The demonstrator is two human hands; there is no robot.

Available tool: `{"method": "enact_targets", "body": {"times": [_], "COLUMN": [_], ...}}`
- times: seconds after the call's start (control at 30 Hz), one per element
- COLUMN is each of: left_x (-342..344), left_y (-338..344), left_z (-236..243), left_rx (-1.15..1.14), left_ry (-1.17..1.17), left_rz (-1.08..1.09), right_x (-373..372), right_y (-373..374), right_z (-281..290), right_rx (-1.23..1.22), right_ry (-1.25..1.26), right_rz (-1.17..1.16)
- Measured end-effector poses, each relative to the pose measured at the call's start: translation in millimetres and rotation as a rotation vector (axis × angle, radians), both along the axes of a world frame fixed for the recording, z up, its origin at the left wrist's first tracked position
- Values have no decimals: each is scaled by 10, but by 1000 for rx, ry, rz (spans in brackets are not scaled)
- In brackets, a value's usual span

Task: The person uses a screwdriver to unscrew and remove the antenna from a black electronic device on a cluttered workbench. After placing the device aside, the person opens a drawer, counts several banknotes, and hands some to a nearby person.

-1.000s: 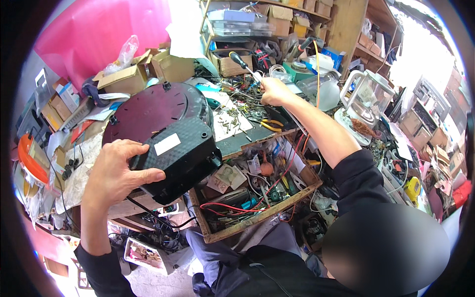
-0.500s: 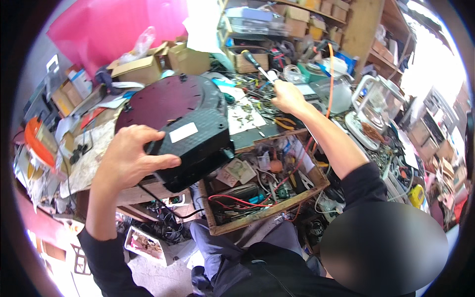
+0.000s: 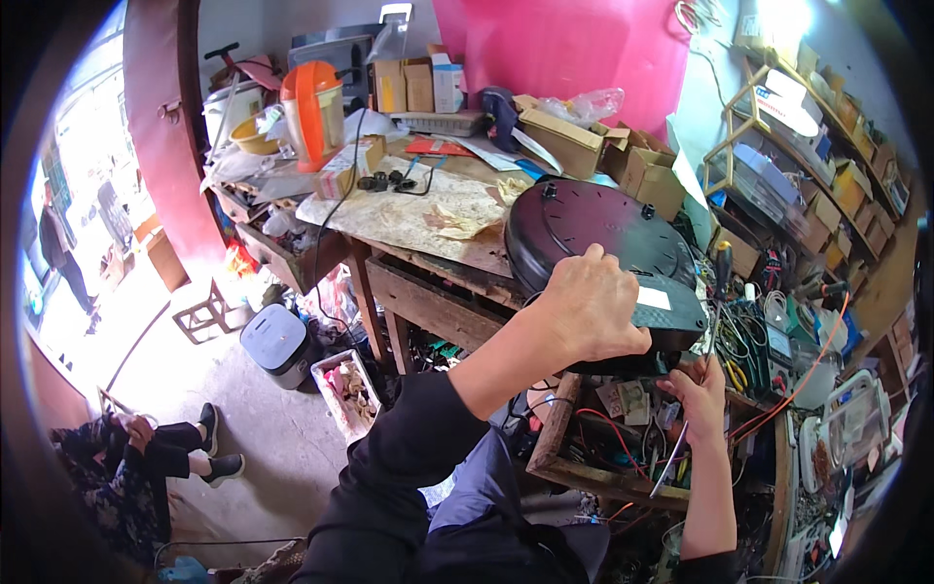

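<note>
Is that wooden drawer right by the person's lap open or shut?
Open: the wooden drawer juts out from the bench toward the person, and the loose items inside show from above.

The left hand [image 3: 589,307] hides part of the appliance [image 3: 605,229], and print on the label [image 3: 654,298] is too small to read. The right hand [image 3: 699,394] covers part of the screwdriver [image 3: 723,265]; whether the rod [image 3: 671,454] below belongs to it, I cannot tell. The rim cuts off the seated person [image 3: 112,482].

Two working hands [image 3: 592,311]; one round black appliance [image 3: 593,219]; one pink sheet [image 3: 564,68].
</note>
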State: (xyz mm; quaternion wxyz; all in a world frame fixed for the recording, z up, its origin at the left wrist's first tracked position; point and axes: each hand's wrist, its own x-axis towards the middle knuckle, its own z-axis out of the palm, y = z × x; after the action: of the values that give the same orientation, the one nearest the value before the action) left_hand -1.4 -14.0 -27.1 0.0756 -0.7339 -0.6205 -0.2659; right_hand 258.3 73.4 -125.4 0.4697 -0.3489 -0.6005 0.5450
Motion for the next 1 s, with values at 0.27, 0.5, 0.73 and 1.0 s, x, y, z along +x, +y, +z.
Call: {"method": "enact_targets", "body": {"times": [0.27,0.5,0.73,1.0], "left_x": [-93,-393,-881,-1555], "left_y": [109,201,225,133], "left_z": [39,200,391,112], "left_rx": [-33,-154,-128,-218], "left_ry": [-143,-270,-381,-507], "left_rz": [-26,-78,-153,-171], "right_x": [-82,-240,-672,-1269], "right_y": [-8,-55,-112,-368], "right_z": [61,367,353,191], "right_rx": [-24,-16,110,129], "right_ry": [95,102,78,-47], "right_rz": [-116,-122,-230,-285]}}
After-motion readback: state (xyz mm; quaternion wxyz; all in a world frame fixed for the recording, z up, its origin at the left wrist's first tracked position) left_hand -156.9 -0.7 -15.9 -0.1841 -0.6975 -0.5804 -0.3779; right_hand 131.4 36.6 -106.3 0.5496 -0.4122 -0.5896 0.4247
